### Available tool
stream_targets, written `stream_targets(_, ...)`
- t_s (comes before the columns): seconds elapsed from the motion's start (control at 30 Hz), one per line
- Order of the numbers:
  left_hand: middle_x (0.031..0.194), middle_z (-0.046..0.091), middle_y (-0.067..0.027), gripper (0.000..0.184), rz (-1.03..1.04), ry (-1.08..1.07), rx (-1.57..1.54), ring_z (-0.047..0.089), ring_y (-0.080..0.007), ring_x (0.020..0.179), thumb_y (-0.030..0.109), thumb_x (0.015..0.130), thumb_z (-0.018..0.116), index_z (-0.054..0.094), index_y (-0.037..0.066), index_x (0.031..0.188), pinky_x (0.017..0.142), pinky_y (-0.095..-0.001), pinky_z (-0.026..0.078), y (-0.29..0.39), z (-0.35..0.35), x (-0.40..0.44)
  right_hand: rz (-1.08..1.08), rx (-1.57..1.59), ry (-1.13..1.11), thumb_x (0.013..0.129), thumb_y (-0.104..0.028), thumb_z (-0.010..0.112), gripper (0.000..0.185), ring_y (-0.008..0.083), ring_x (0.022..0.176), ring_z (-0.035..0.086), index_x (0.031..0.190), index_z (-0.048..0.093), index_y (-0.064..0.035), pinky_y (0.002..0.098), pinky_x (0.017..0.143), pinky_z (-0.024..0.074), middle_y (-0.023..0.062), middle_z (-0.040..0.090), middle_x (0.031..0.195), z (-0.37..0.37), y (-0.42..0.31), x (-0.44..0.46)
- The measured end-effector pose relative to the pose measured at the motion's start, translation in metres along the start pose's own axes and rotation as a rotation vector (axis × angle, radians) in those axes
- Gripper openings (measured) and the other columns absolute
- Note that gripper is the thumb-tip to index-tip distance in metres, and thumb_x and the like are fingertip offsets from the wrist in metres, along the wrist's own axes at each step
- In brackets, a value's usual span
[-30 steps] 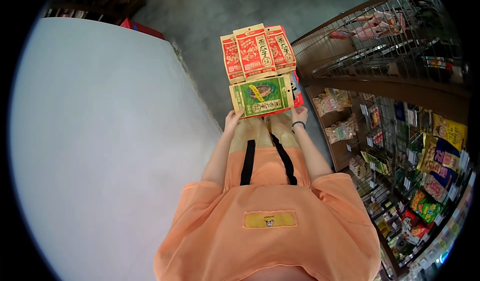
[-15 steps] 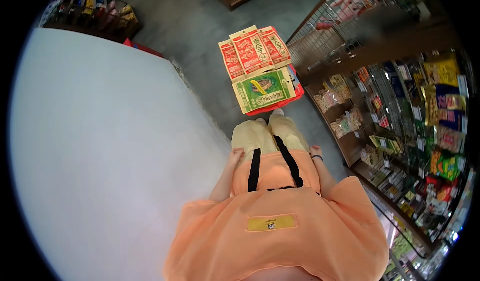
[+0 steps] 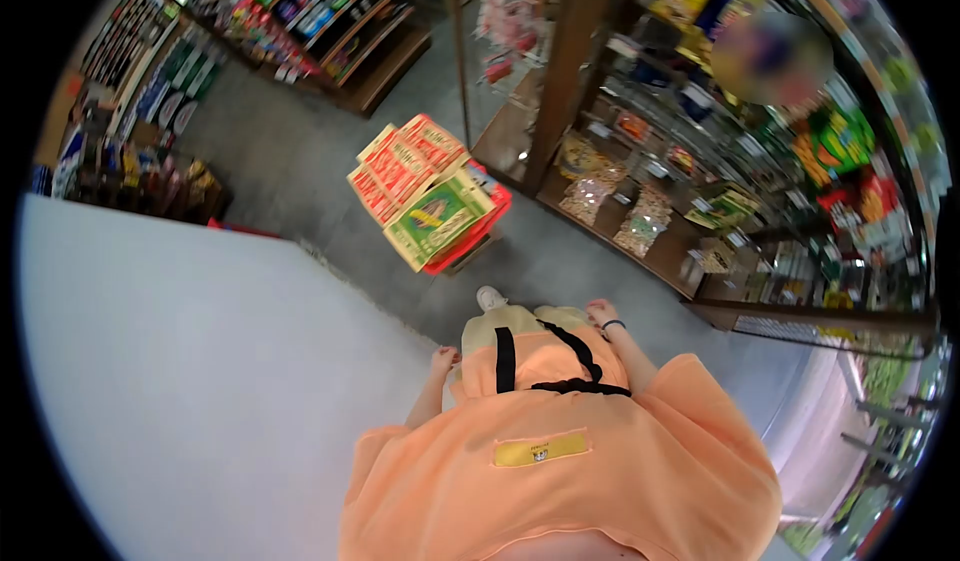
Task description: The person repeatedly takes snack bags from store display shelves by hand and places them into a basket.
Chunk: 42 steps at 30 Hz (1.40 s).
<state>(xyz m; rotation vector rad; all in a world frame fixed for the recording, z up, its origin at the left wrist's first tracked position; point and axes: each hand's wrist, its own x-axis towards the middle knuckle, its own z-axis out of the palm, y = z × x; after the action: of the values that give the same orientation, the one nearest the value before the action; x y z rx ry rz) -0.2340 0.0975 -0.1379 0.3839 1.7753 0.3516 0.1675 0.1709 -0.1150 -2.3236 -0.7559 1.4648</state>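
My left hand (image 3: 446, 359) hangs beside my left thigh, near the white wall surface, its fingers loosely curled with nothing seen in them. On the other side, my right hand (image 3: 601, 312) is beside my right thigh, fingers also curled in and holding nothing visible; a dark band circles that wrist. Ahead of my feet, out of reach of both hands, stands a red-edged stand or basket (image 3: 497, 219). A green-and-cream snack bag (image 3: 438, 217) lies on top, with several red-and-cream snack bags (image 3: 400, 174) behind it. I wear an orange apron (image 3: 560, 491) with black straps.
A large white surface (image 3: 180, 361) fills the left side. Shelves (image 3: 660, 251) of bagged snacks run along the right. At the back are a wooden display shelf (image 3: 385, 76) and a darker rack of goods (image 3: 150, 181). Grey floor (image 3: 270, 141) lies between them.
My view has turned right and the display of snack bags now sits further left and lower. More shelves show at the back. My hands have swung slightly; both stay down at my sides.
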Motion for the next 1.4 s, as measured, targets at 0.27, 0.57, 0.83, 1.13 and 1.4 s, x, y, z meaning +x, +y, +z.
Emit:
stream_targets(0.27,0.074,0.062,-0.0065,0.022,0.244,-0.056,0.286,0.060,-0.0136,0.065,0.021,0.076,0.054,0.055,0.004,0.090,0.055,-0.0253,0.046,0.034,0.113,0.016,0.062,0.168,-0.048,0.070,-0.018,0.061,0.032,0.0163,0.072,0.057,0.098,0.051,-0.0072,0.0273,0.052,0.0434,0.0091,0.058,0.082,-0.101,0.103,-0.061)
stream_targets(0.57,0.082,0.061,-0.0117,0.027,0.705,-0.406,1.066,0.058,-0.0146,0.076,0.020,0.074,0.056,0.055,0.002,0.093,0.068,-0.0274,0.045,0.031,0.292,-0.115,0.566,0.932,0.325,0.071,-0.004,0.057,0.031,0.0208,0.055,0.053,0.099,0.043,-0.0036,0.0313,0.040,0.0387,0.0125,0.056,0.075,-0.135,0.347,-0.107)
stream_targets(0.83,0.081,0.061,-0.0099,0.019,0.609,-0.593,0.649,0.058,-0.0167,0.076,0.014,0.079,0.050,0.053,0.003,0.095,0.068,-0.0270,0.045,0.037,0.320,-0.096,0.638,0.650,0.335,0.060,-0.006,0.064,0.032,0.0182,0.059,0.057,0.090,0.055,-0.0058,0.0306,0.049,0.0458,0.0098,0.059,0.070,-0.083,0.423,-0.117)
stream_targets(1.13,0.082,0.060,-0.0056,0.022,0.060,-0.401,0.463,0.056,-0.0131,0.069,0.025,0.077,0.053,0.055,0.008,0.090,0.059,-0.0228,0.041,0.086,0.319,-0.061,0.382,0.533,0.676,0.067,-0.021,0.063,0.022,0.0171,0.072,0.059,0.084,0.062,-0.0086,0.0297,0.068,0.0458,0.0066,0.063,0.076,-0.122,0.269,-0.082)
stream_targets(1.4,0.078,0.059,0.0013,0.021,0.187,-0.530,0.692,0.052,-0.0070,0.068,0.030,0.075,0.052,0.057,0.012,0.087,0.057,-0.0226,0.038,0.161,0.398,-0.019,0.154,0.793,0.621,0.070,-0.017,0.057,0.020,0.0100,0.057,0.052,0.085,0.058,-0.0036,0.0236,0.049,0.0410,0.0040,0.057,0.065,-0.186,0.221,0.014)
